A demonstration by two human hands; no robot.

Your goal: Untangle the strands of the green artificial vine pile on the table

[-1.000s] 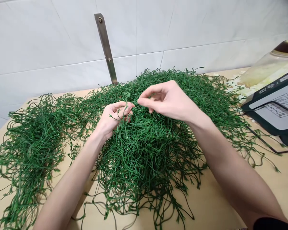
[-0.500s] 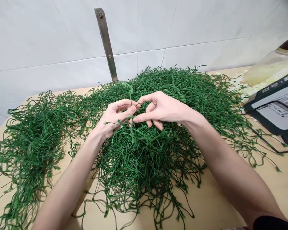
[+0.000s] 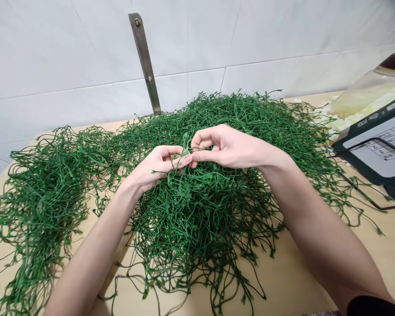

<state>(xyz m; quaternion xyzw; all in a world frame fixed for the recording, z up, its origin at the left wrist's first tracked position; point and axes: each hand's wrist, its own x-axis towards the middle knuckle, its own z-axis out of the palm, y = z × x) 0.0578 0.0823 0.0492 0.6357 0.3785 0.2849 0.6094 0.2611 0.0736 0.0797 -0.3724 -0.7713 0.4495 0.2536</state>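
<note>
Above a large tangled pile of thin green artificial stems [image 3: 210,215], my two hands meet fingertip to fingertip. My left hand [image 3: 158,164] is closed in a pinch on a green artificial stem [image 3: 185,139], whose lighter branched top stands up between the hands. A thin end pokes out to the left over my left fingers. My right hand [image 3: 227,147] pinches at the same stem, thumb and forefinger touching my left fingertips. The exact spot that the right fingers grip is partly hidden.
A second heap of green stems [image 3: 49,197] lies at the left. Behind, a metal bar [image 3: 145,63] stands against the tiled wall [image 3: 85,44]. On the right are a dark-framed device with a label [image 3: 378,145], a clear container [image 3: 365,90] and white petals [image 3: 332,120]. All rests on a wooden table [image 3: 292,276].
Both hands have shifted slightly right. The fingertips have come together more tightly, and the right fingers are more curled. The held stem's upright top sits lower and further right.
</note>
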